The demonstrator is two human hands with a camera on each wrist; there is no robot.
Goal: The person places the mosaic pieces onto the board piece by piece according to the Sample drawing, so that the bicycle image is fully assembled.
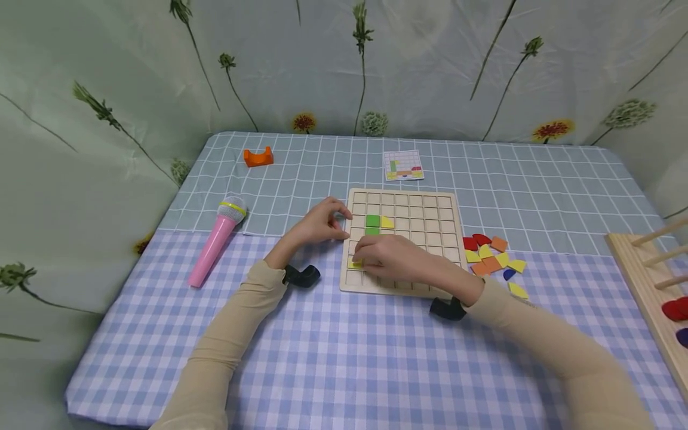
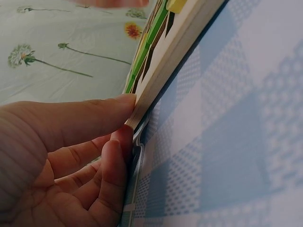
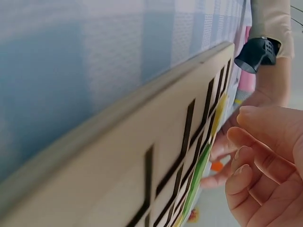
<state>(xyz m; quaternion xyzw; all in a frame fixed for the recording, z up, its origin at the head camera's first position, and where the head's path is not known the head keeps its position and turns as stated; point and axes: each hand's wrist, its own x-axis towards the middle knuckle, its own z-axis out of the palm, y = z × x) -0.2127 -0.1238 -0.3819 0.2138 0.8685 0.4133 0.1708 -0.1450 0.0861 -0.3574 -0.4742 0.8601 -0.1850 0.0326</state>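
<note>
A wooden grid board [image 1: 432,214] lies flat in front of me. Its left edge is held by my left hand [image 1: 319,224], with the thumb on the rim and a finger beneath in the left wrist view. Green squares [image 1: 373,221] and a yellow quarter-round piece [image 1: 387,223] sit in the cells. My right hand [image 1: 395,255] hovers over the board's lower left, its fingertips beside another yellow piece [image 1: 355,265]. The right wrist view shows a small gap between those loosely bent fingers and the yellow piece [image 3: 219,114]; they hold nothing. My right hand hides several cells.
Loose red, yellow, orange and blue pieces [image 1: 491,264] lie right of the board. Behind it is a pattern card [image 1: 403,165]. A pink toy microphone [image 1: 212,249] and an orange cradle-shaped block [image 1: 258,157] are at left, a wooden rack with pegs [image 1: 626,263] at right.
</note>
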